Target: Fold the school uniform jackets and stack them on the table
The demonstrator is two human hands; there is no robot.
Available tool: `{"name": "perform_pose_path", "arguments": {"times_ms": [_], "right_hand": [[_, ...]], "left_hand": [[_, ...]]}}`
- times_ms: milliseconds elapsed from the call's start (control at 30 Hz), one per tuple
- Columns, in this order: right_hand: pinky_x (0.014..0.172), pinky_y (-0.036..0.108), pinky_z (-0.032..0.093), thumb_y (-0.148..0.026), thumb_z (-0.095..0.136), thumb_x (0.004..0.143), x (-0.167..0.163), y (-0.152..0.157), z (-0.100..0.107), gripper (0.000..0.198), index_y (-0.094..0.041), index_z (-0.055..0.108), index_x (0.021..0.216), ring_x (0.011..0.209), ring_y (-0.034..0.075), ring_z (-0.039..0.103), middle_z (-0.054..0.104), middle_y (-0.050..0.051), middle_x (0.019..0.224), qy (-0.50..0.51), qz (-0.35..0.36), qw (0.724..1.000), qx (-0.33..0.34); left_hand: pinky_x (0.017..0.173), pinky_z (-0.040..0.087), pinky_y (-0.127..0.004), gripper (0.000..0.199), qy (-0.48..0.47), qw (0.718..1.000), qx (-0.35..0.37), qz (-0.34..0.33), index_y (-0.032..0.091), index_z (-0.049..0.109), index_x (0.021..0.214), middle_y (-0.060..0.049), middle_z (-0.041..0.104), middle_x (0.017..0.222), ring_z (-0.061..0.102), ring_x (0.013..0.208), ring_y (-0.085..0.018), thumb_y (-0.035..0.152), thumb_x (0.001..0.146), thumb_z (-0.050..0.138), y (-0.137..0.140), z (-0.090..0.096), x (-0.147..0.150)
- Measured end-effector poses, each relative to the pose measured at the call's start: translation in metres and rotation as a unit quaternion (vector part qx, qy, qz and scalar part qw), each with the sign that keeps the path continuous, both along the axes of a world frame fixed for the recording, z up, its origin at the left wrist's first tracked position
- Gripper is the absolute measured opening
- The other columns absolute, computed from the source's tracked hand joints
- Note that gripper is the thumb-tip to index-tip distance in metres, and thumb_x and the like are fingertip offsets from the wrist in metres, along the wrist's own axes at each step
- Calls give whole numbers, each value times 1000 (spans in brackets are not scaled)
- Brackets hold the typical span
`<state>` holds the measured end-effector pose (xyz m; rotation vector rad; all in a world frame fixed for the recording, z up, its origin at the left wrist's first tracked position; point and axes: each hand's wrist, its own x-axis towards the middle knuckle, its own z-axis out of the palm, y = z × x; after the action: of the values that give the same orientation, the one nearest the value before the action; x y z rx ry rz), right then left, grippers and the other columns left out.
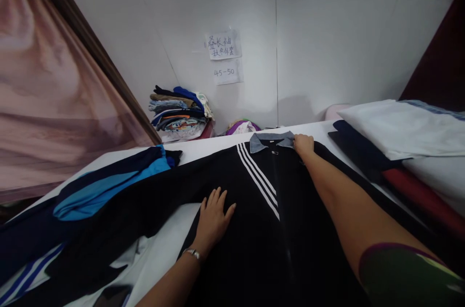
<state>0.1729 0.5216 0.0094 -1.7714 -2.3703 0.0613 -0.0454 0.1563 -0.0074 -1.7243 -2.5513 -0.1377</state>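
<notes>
A black long-sleeved jacket (254,249) lies spread on the white table (174,224), its grey collar (259,142) at the far side. Three white stripes run slantwise down its left chest as I see it, beside the zip. My left hand (215,212) rests flat on the jacket near the left armpit, fingers spread, a bracelet or watch on the wrist. At the right end of the collar, my right hand (304,146) has its fingers closed on the fabric. The sleeves stretch out to both sides.
Blue and navy garments (109,186) lie at the left of the table. Folded white, navy and red clothes (407,137) are piled at the right. Behind the table stands a stack of folded clothes (181,113). Handwritten paper signs (223,45) hang on the wall; a pink curtain (54,103) hangs left.
</notes>
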Motion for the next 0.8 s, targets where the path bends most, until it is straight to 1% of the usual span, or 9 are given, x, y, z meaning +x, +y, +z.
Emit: {"name": "perform_pose_path", "arguments": {"times_ms": [133, 267, 333, 400, 500, 600, 700, 800], "right_hand": [[90, 43, 35, -25, 44, 93, 3, -5, -3, 31, -12, 64, 112, 109, 31, 57, 65, 20, 114, -18, -2, 1000, 4], [96, 47, 29, -35, 45, 94, 10, -13, 2, 37, -11, 59, 118, 115, 33, 52, 61, 21, 121, -35, -4, 999, 6], [96, 48, 30, -41, 43, 94, 16, -19, 6, 41, -12, 56, 120, 116, 33, 53, 60, 20, 122, -41, -7, 999, -6], [94, 48, 33, -45, 43, 94, 26, -25, 11, 44, -12, 55, 121, 113, 33, 56, 62, 20, 120, -44, -17, 998, -30], [95, 52, 35, -49, 44, 93, 48, -31, 22, 48, -12, 57, 122, 113, 35, 57, 62, 21, 120, -42, -38, 996, -65], [95, 54, 38, -49, 54, 87, 78, -37, 37, 50, -12, 61, 119, 117, 38, 55, 60, 23, 125, -26, -53, 993, -101], [97, 47, 43, -49, 61, 82, 114, -52, 49, 55, -9, 62, 120, 119, 37, 55, 60, 22, 127, 16, -47, 991, -124], [102, 39, 42, -54, 58, 83, 151, -86, 52, 64, -9, 58, 127, 123, 33, 54, 58, 20, 132, 88, -30, 989, -111]], "left_hand": [[115, 24, -51, 61, -5, 1000, 0, 2, 17, 44, 141, -11, 36, 152, 28, 142, -26, 55, 94, 33, 0, 1, 0], [115, 24, -51, 61, -9, 1000, 0, 2, 17, 45, 140, -11, 37, 151, 29, 142, -27, 55, 94, 33, 1, 2, 0], [115, 24, -51, 61, -6, 1000, 2, 2, 16, 45, 140, -11, 36, 152, 29, 142, -27, 54, 94, 33, 1, 2, 0], [115, 24, -50, 60, -1, 1000, 7, 0, 15, 45, 140, -11, 37, 151, 29, 142, -27, 52, 94, 34, 2, 1, 0], [114, 24, -50, 59, 3, 1000, 19, -2, 15, 47, 139, -11, 39, 150, 30, 141, -27, 52, 94, 35, 2, 0, 1], [114, 25, -50, 59, 1, 1000, 28, -3, 16, 48, 137, -12, 40, 150, 31, 140, -27, 52, 93, 35, 3, 1, 1], [113, 25, -50, 58, -3, 999, 33, -4, 15, 48, 137, -12, 41, 149, 32, 140, -27, 51, 93, 35, 4, 2, 2], [113, 24, -51, 59, -8, 999, 31, -4, 14, 48, 137, -14, 40, 149, 31, 140, -28, 51, 93, 35, 5, 4, 3]]}}
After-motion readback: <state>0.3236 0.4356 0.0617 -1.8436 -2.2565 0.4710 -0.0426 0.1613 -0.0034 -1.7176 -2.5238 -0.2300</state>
